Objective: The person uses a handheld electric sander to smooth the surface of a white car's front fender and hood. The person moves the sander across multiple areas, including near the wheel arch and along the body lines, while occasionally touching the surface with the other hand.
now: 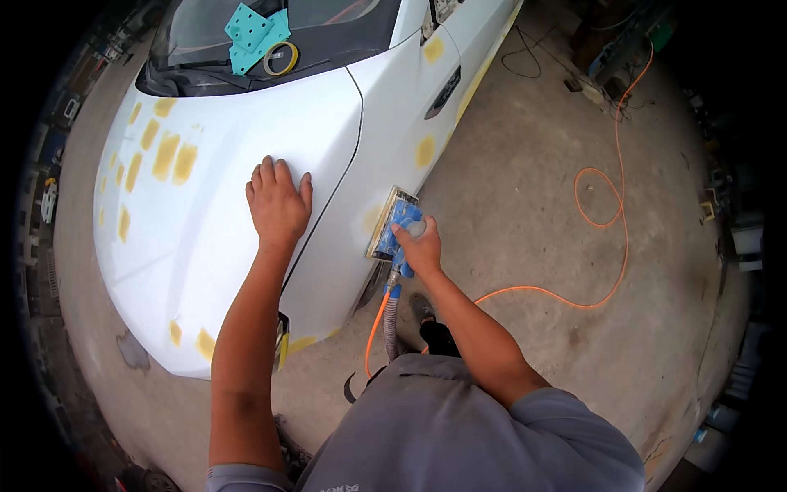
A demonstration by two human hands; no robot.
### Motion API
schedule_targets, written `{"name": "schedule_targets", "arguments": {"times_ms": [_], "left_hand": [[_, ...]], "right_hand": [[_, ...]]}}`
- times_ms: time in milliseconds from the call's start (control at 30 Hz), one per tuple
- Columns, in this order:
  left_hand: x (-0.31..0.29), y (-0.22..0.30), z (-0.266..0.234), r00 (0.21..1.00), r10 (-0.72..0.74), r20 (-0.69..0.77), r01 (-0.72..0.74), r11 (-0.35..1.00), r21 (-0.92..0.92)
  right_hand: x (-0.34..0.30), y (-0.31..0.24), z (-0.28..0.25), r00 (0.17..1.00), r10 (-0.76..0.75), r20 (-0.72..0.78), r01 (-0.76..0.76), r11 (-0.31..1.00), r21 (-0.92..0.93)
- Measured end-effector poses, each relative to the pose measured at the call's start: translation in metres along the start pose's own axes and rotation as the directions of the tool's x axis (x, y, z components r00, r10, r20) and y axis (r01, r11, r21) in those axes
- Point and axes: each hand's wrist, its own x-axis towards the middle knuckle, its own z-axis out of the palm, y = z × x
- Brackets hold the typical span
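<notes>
Left hand (277,201): palm down on the white hood (197,262), just left of the seam (328,200) that parts hood from fender (332,258). Its four fingers lie near one another, lightly extended, with the thumb a little apart on the seam side; it grips nothing.

Right hand (422,248): clamped on the blue sander (402,217), thumb laid over the body. The far fingers are partly hidden, so their exact placing cannot be told. The sander sits at the outer side of the fender, its long pad tilted along the panel, beside a faint yellow patch (373,217). Whether the whole pad face meets the panel cannot be told.

From the sander's rear end run two lines — a grey ribbed hose (391,324) and a thin orange hose (375,334). Orange hose also lies on the concrete floor (516,205) to the right, forming one loop.

Hood: a cluster of yellow patches (166,156) on its left half, two more near the front edge. Windshield (352,37): teal perforated sheets (248,27), overlapping, with a yellow tape roll (293,66) at their lower right. A shoe (422,308) shows on the floor — near the ribbed hose.
</notes>
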Motion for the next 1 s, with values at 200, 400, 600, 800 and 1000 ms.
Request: {"name": "schedule_targets", "arguments": {"times_ms": [200,400,600,800,1000], "left_hand": [[-0.001,0.002,-0.004,1.0,-0.001,0.007,0.001,1.0,0.006],[0.0,0.002,-0.002,1.0,0.008,0.003,-0.008,1.0,0.015],[0.0,0.002,0.002,0.999,-0.001,0.037,0.0,1.0,0.027],[-0.004,-0.002,0.003,1.0,0.017,0.006,-0.018,0.999,0.048],[0.0,0.003,-0.001,1.0,0.019,0.006,-0.019,1.0,0.023]], "right_hand": [[-0.031,-0.012,0.013,0.994,-0.065,0.09,0.071,0.995,-0.069],[0.016,0.003,-0.013,0.999,-0.015,0.043,0.019,0.997,-0.078],[-0.06,0.033,0.015,0.988,-0.113,0.104,0.127,0.983,-0.132],[-0.017,0.039,-0.004,0.991,-0.088,0.099,0.097,0.992,-0.081],[0.034,0.027,-0.023,0.992,-0.078,0.096,0.088,0.991,-0.098]]}}
